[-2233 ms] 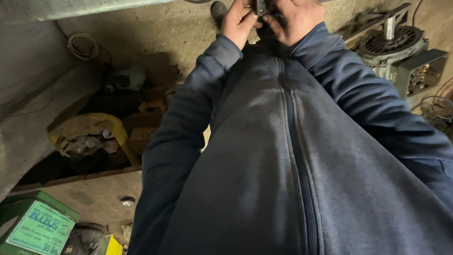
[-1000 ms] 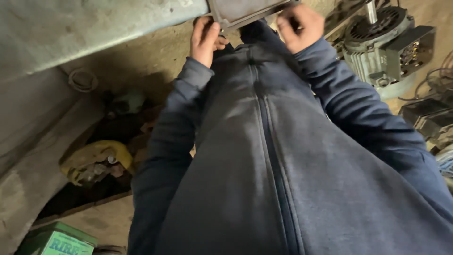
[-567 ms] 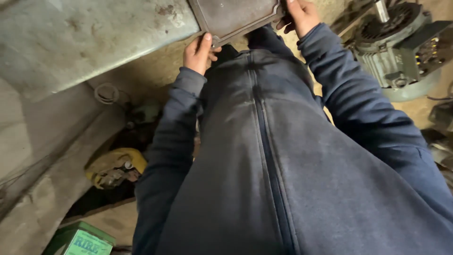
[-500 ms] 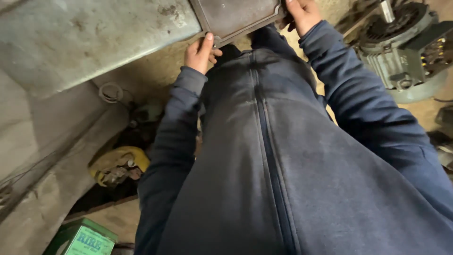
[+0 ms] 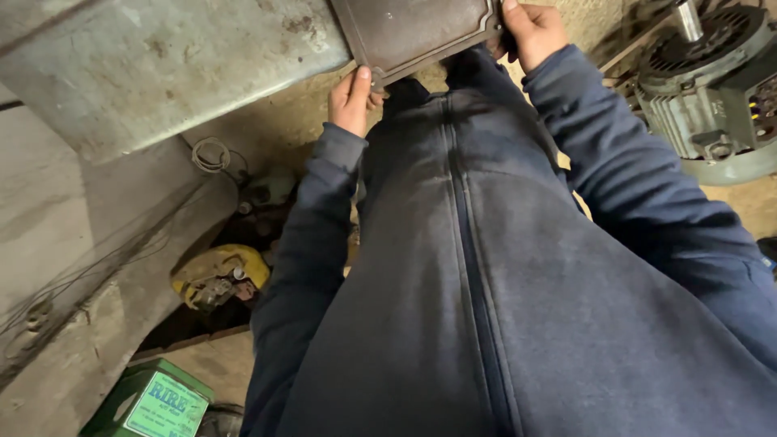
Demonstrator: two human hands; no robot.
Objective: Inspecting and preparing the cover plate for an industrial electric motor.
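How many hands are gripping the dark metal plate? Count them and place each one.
2. The left hand grips the metal plate at its lower left corner; the right hand holds its right edge. The plate's top runs out of frame, so more could be hidden.

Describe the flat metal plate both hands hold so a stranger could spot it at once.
Start at the big grey metal slab at upper left. Just to its right, the left hand and right hand grip a dark brown rectangular metal plate. Unlike the slab, it is thin, with a raised border and notched corners.
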